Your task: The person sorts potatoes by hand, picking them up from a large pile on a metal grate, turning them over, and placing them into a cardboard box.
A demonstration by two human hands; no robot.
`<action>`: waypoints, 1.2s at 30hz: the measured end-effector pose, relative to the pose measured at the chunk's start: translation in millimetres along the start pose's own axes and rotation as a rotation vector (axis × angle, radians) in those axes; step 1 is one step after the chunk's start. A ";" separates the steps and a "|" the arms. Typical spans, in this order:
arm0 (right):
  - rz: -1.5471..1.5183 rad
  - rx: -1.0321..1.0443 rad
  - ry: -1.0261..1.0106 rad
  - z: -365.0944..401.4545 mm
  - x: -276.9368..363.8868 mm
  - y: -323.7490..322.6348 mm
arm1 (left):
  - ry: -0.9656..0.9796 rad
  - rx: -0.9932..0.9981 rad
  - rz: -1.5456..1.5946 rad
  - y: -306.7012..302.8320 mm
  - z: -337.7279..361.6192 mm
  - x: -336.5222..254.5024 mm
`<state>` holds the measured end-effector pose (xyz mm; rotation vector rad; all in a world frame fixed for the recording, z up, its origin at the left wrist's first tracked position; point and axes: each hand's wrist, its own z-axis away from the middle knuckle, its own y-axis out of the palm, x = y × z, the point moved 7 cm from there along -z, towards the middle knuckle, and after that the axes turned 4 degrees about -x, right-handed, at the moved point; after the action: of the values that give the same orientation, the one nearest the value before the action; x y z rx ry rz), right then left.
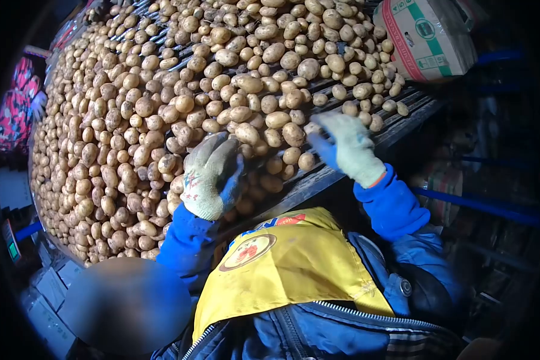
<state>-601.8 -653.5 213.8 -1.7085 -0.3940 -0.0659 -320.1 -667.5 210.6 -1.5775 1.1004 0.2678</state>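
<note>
Both my hands wear pale gloves with blue-grey palms and reach over a wide heap of potatoes (144,107) on dark metal bars. My left hand (211,175) rests at the near edge of the heap, fingers curved over potatoes; whether it grips one is hidden. To the right, my right hand (344,145) hovers by the front edge of the bars, thumb and fingers apart and slightly blurred, beside several potatoes. Nothing shows clearly between its fingers.
A cardboard box (447,37) with red and green print stands at the upper right. A co-worker in a patterned sleeve (18,114) is at the far left, a gloved hand near the heap. A blue rail (480,207) runs at the right.
</note>
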 end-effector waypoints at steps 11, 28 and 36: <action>-0.309 0.221 0.301 -32.3 16.2 35.5 | -0.871 0.126 1.054 45.2 21.5 30.6; 0.377 0.299 -0.103 -109.3 -44.3 46.9 | -1.013 0.044 1.850 56.9 21.6 30.3; 0.286 0.398 -0.038 -133.8 -64.6 52.5 | -0.977 -0.034 1.852 37.3 33.8 34.7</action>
<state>-623.2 -803.8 171.2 -1.3568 -0.1716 0.2400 -317.0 -652.8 151.3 0.1554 1.3255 1.9628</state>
